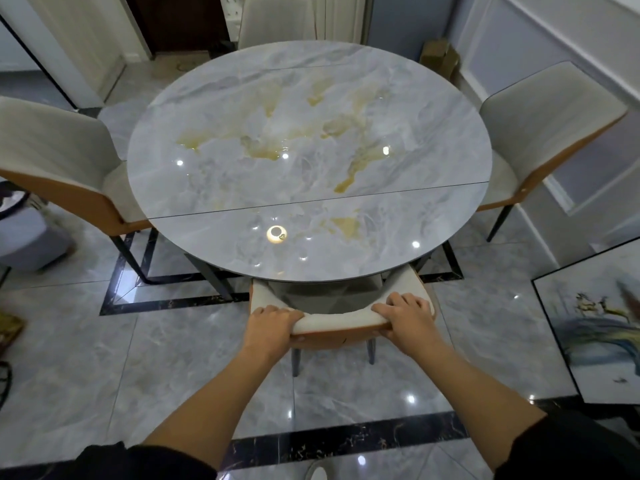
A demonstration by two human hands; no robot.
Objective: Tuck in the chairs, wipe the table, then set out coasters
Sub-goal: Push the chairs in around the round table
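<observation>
- Grey marble-look floor tiles (166, 358) with a black inlaid border fill the room, and ceiling lights glint off them.
- Dead centre stands the round table (242, 109): a glossy grey stone-look top with yellow veining and two straight seams across it.
- Taking the person's side of the table as 6 o'clock, the near chair (341, 323) sits right there. Its seat is out of sight under the tabletop and its curved backrest is just beside the rim.
- Left hand (272, 325) is on the backrest's top edge, toward the 7 o'clock end. Its fingers are curled over the cream padding and its thumb is underneath on the orange shell, clamping it.
- Right hand (405, 318) mirrors that at the 5 o'clock end, with fingers wrapped over the top and the thumb side against the orange back. It grips firmly too.
- Both forearms are stretched forward, bare to the elbows, with dark sleeves at the bottom of the view.
- At 9 o'clock is the left chair (59, 157), cream with an orange back, its seat partly under the rim.
- At 3 o'clock is the right chair (540, 133), in the same colours, its seat also tucked partly beneath the edge.
- At 12 o'clock, the far chair (277, 19) shows only its backrest beyond the table.
- A cardboard box (440, 57) sits on the floor out at 1 o'clock, against the blue wall.
- A framed picture (602, 327) leans down at 4 o'clock, well apart from the table.
</observation>
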